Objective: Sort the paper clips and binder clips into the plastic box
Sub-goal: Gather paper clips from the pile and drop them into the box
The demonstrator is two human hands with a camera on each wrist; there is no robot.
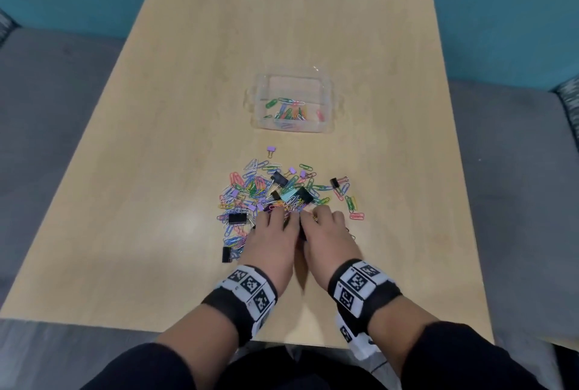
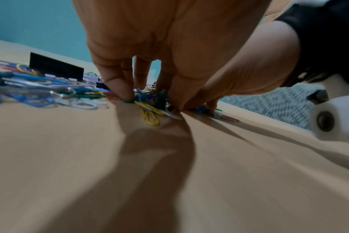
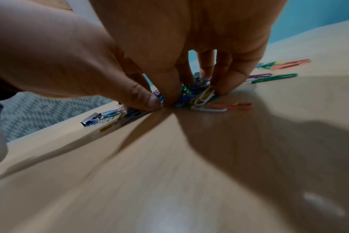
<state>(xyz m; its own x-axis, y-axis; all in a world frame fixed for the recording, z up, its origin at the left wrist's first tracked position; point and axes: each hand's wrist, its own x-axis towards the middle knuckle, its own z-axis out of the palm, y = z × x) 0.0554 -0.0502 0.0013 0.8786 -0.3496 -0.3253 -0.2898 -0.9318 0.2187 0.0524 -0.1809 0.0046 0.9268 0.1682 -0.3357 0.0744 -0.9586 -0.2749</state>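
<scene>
A clear plastic box (image 1: 327, 98) stands mid-table with several coloured paper clips (image 1: 289, 110) inside. In front of it lies a loose pile (image 1: 269, 192) of coloured paper clips mixed with black, purple and teal binder clips. Both hands sit side by side at the pile's near edge. My left hand (image 1: 272, 233) curls its fingers and thumb down round a bunch of paper clips (image 2: 151, 100). My right hand (image 1: 326, 226) pinches another bunch of paper clips (image 3: 193, 94) against the table. The hands hide whatever clips lie beneath them.
The wooden table (image 1: 156, 170) has bare room left, right and behind the box. A black binder clip (image 2: 56, 66) stands left of my left hand. Stray paper clips (image 1: 352, 204) lie right of the pile. Grey seating surrounds the table.
</scene>
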